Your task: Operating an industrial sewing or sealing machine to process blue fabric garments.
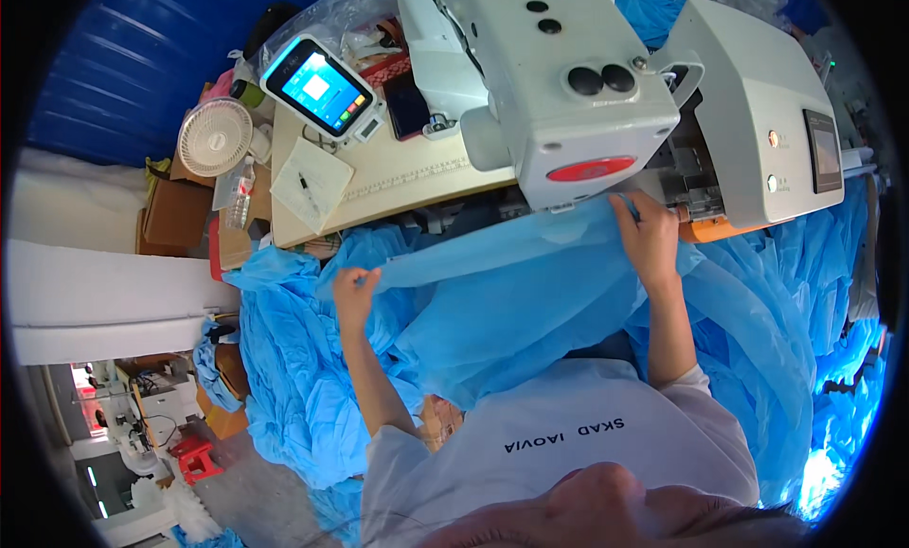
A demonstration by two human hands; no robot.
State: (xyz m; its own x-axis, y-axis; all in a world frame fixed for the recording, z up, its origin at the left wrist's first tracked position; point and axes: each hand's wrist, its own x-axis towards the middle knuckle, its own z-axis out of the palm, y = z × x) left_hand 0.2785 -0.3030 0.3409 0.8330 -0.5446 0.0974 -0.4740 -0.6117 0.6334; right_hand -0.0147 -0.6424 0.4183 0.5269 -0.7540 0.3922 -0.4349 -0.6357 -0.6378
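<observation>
Thin, sheer blue fabric is stretched between my two hands along the front of a white machine. My left hand pinches the edge at its left end, with the fingers closed. At the other end, my right hand grips the same edge between thumb and fingers, close to the machine's head. The fabric's upper edge passes just under the front of that head, and whatever lies beneath the head is hidden. Below, the rest of the sheet hangs in loose folds over my lap.
Heaps of blue fabric lie to the left, with more at right. A cream worktable carries a paper pad with a pen, and a lit touchscreen. Nearby are a round fan, a bottle and a white control box.
</observation>
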